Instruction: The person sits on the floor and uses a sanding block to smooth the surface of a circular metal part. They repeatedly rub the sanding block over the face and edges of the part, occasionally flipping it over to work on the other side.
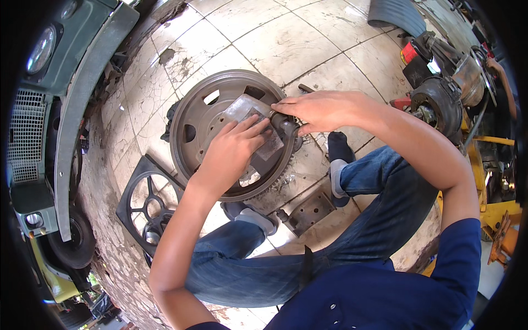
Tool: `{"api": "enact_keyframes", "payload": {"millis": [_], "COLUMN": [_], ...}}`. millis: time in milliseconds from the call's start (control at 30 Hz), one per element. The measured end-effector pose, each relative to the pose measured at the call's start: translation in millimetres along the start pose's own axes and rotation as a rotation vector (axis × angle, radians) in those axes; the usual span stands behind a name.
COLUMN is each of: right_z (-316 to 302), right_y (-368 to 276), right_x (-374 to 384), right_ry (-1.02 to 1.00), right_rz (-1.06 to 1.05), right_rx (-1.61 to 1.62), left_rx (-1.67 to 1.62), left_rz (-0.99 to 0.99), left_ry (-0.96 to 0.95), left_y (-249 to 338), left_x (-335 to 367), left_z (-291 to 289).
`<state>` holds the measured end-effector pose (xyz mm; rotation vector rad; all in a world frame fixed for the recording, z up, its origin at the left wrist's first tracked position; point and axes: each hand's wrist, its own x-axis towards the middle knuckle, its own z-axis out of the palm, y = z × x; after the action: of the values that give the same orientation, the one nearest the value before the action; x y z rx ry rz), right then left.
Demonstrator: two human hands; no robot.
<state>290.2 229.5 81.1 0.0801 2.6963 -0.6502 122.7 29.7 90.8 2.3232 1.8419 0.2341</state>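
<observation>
A large round steel wheel (184,159) with cut-out openings lies flat on the floor between my feet. On top of it rests a rectangular metal plate (269,144). My left hand (234,148) lies on this plate with its fingers stretched across the surface. At the plate's right end is a short, dark metal cylinder (284,127). My right hand (322,111) curves over it from the right, fingers on its top and thumb lower down, gripping it. Part of the cylinder is hidden beneath that hand.
By my feet lies a second metal plate (311,212) with holes. A black frame with a spoked ring (148,201) lies left of the wheel. Vehicle front parts (82,121) border the left; greasy machine parts (440,102) and yellow metalwork (498,212) stand right.
</observation>
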Motion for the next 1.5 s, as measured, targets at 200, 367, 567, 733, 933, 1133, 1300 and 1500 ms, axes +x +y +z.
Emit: {"api": "enact_keyframes", "payload": {"millis": [200,367,567,733,933,1133,1300,1500], "right_z": [5,4,10,-8,-19,-19,-18,-13], "right_y": [6,10,11,1,-16,-9,-12,-6], "right_x": [2,2,5,-8,-14,-13,-18,-12], "right_ry": [0.000,0.004,0.113,0.088,-0.023,-0.036,-0.058,0.033], "right_rz": [0.011,-0.004,-0.058,-0.019,0.103,0.115,0.145,0.078], "right_rx": [0.031,0.039,-0.011,0.020,0.085,0.073,0.054,-0.019], "left_rx": [-0.091,-0.191,-0.217,-0.241,-0.243,-0.121,-0.146,-0.149], "left_rz": [-0.071,-0.100,-0.112,-0.151,-0.125,-0.125,-0.124,-0.104], "left_ry": [-0.009,0.018,0.057,0.032,0.136,0.068,0.054,0.173], "left_y": [4,0,-8,-4,-14,-12,-14,-17], "left_x": [-10,-19,-12,-27,-21,-12,-31,-14], "left_z": [-13,-14,-2,-23,5,4,-15,13]}}
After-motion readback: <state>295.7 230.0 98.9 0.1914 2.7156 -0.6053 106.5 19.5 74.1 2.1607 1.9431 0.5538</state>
